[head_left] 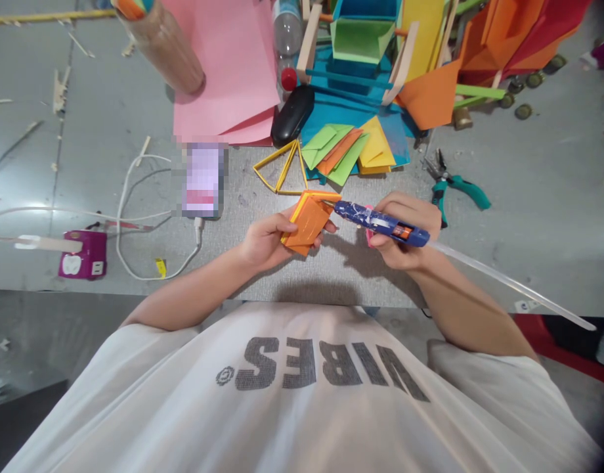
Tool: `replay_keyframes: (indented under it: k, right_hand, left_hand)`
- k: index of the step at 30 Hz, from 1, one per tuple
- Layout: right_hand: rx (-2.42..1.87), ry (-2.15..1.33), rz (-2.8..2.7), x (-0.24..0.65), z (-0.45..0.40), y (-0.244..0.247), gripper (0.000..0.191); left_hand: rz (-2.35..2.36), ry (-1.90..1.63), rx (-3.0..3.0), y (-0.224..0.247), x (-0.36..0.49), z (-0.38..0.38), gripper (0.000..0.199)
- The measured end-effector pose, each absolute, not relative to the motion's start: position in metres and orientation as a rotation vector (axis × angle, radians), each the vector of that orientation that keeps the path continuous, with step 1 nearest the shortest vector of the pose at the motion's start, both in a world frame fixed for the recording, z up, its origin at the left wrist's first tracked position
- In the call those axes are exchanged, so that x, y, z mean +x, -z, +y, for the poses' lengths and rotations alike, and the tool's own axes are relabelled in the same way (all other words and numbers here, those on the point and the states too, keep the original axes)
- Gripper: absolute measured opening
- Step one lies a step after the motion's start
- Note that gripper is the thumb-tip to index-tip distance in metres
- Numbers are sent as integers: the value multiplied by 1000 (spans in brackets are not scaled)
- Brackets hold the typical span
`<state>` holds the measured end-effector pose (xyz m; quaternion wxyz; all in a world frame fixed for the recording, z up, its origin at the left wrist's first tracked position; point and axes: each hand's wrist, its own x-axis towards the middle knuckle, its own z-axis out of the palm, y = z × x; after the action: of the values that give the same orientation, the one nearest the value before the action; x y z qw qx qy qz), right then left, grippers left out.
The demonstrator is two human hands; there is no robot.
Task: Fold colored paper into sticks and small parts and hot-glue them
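My left hand [267, 243] grips a small folded orange paper piece [309, 225] with a yellow edge, thumb on its face. A blue hot glue gun [381, 222] is held in my right hand [409, 223], fingers wrapped round its body. Its nozzle points left and meets the upper right edge of the orange paper; whether glue is coming out I cannot tell. From the gun's back end a long clear glue stick [518, 289] sticks out to the right. Just beyond my left hand lie yellow triangular frames [281, 172] and several folded papers [336, 150] in green, orange and yellow.
Teal-handled pliers [462, 190] lie right of my hands. At the back stand a paper-and-wood model [361, 39], orange card forms [430, 95], a bottle [287, 39] and a black case [293, 117]. Leftward are pink sheets [228, 72], a cabled phone [202, 177] and a purple socket block [83, 255].
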<state>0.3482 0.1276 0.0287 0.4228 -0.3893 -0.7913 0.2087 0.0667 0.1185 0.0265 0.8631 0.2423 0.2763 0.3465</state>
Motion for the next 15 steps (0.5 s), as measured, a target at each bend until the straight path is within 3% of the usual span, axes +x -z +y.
replay_keyframes:
  k: [6, 15]
  right_hand:
    - [-1005, -512, -1981, 351, 128, -29, 69]
    - [-905, -465, -1981, 352, 131, -33, 58]
  left_hand:
    - [579, -727, 472, -32, 65, 119, 65]
    - [558, -765, 494, -31, 63, 120, 60]
